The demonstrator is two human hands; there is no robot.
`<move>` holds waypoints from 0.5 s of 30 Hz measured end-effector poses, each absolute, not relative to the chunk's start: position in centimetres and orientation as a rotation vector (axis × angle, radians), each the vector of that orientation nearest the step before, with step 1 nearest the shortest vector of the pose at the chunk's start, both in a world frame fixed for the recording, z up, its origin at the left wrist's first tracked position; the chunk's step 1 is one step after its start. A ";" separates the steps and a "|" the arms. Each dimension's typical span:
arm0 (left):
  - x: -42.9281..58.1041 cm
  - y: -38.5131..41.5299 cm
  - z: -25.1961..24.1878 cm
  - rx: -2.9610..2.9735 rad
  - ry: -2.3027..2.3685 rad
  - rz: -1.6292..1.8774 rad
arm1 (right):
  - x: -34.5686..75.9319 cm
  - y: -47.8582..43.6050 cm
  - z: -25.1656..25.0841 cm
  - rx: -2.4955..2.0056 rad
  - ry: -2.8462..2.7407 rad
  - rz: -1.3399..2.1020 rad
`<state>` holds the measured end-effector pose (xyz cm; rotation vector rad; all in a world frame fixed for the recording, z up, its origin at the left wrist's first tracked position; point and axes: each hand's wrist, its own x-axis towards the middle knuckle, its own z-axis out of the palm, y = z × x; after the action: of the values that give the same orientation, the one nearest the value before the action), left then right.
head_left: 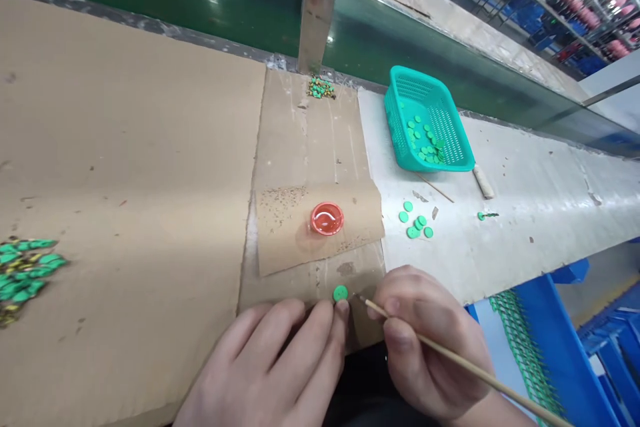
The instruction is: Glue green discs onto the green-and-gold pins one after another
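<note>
My left hand (280, 360) rests at the cardboard's front edge. Its fingers are curled close together, with the fingertips pressed against the near rim of a small round green disc (341, 293) that looks like a button. My right hand (430, 340) is closed around a thin wooden-handled brush (465, 363). The brush's dark tip is just right of the disc, apparently apart from it. Beyond both hands, a small red cup (327, 219) of shiny liquid stands on a cardboard piece (280, 247). Several loose green discs (413, 232) lie right of the cup.
A teal basket (395, 127) with several green discs stands at the back right. Near it lie a thin stick (435, 187), a pale cylinder (483, 182) and a green-ended bit (481, 216). Green-and-gold pieces (25, 273) lie far left, others (321, 87) by a metal post (317, 7).
</note>
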<state>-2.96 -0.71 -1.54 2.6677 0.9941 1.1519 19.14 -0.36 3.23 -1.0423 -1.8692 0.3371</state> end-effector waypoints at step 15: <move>-3.3 -1.6 -2.1 2.627 0.997 1.091 | 19.1 -1.1 2.5 -1.143 -1.903 0.444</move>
<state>-3.34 -1.60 -2.14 2.6267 0.9970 1.0905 19.13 -1.08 2.46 -1.1431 -1.9033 0.4437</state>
